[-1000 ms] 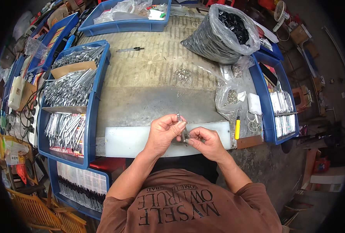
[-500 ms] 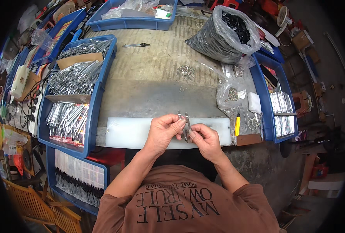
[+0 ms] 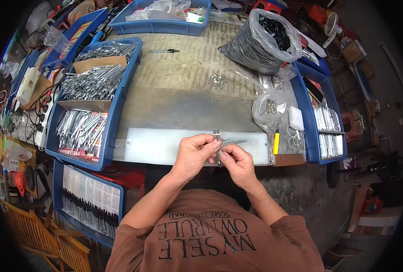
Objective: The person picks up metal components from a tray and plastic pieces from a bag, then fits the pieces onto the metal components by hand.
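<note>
Two slim dark metal strips stand side by side between my hands, their upper ends almost level. My left hand pinches them from the left between thumb and fingers. From the right, my right hand is closed on their lower part, thumb against the metal. Fingers hide most of the strips' length, and I cannot tell whether they are joined. Beneath the hands, a long white board lies along the table's near edge.
Left, a blue tray holds many metal strips; another blue tray sits lower. A bag of black parts, small metal bits, a yellow-handled tool and a right-hand blue tray surround the work area.
The two strips, apart and at an angle before, now lie close together and parallel. My hands have stayed nearly in place, and the view has shifted slightly.
</note>
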Motion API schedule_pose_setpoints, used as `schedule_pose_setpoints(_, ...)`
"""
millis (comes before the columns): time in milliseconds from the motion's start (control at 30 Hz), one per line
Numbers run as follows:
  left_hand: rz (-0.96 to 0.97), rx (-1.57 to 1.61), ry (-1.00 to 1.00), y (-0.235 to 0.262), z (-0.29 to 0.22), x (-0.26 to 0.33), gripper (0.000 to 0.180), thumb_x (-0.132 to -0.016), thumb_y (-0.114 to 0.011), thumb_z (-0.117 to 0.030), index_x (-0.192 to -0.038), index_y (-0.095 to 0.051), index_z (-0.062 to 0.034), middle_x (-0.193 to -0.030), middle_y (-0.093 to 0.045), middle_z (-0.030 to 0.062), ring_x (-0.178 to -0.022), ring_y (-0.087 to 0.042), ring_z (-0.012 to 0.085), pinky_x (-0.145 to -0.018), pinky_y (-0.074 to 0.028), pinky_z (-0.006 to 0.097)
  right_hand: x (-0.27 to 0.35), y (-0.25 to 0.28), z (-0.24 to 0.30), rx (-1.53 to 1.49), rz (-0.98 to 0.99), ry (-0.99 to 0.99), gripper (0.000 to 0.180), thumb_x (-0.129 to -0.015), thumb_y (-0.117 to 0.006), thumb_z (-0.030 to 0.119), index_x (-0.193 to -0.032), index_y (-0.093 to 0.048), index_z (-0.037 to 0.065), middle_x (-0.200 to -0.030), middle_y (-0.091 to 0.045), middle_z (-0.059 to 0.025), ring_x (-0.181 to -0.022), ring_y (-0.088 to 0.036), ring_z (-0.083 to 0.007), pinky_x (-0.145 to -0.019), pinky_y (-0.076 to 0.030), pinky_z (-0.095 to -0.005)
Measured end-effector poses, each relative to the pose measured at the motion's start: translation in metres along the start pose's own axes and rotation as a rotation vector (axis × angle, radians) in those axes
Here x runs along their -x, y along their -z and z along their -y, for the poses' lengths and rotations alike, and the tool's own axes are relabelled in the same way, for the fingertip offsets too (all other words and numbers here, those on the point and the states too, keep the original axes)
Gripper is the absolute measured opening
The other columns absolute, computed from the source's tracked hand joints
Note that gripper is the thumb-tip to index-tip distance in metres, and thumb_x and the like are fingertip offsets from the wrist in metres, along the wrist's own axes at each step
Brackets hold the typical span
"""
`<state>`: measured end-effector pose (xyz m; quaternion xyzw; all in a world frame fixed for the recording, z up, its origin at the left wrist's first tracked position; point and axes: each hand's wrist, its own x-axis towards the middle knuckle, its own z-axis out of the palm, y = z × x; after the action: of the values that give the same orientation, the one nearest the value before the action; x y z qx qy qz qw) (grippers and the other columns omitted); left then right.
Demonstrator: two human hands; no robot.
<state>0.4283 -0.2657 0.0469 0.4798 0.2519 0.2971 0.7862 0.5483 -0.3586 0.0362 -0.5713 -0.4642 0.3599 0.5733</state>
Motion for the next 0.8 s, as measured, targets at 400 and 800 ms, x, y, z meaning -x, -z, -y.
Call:
schedule_pose_setpoints(400,0.006,-0.033,-0.002,-0.001,0.0071,0.0021,0.013,-0.082,-0.06,-0.009,-0.089,-0.064,0.001,-0.071,-0.058,0.0008,-0.061,-0.051,0.0051,-0.051,-0.043,0.018,0.0045,0.0014,-0.0038,0.028,0.022,-0.025,0.013,-0.088,-0.052,0.01,-0.09,-0.057,-0.002,-0.073,-0.054,0.0008,-0.064,-0.045,-0.0045,-0.056,-0.039,-0.0191)
schedule_pose_setpoints(800,0.017,-0.087,0.071,0.0032,0.0068,-0.0021,0.012,-0.082,-0.06,-0.011,-0.083,-0.063,0.0007,-0.07,-0.06,0.003,-0.058,-0.052,0.0057,-0.05,-0.043,0.018,-0.0008,0.0022,-0.004,-0.019,0.076,-0.092,0.011,-0.085,-0.054,0.008,-0.087,-0.057,-0.002,-0.071,-0.056,-0.0035,-0.062,-0.05,-0.0076,-0.056,-0.042,-0.0227)
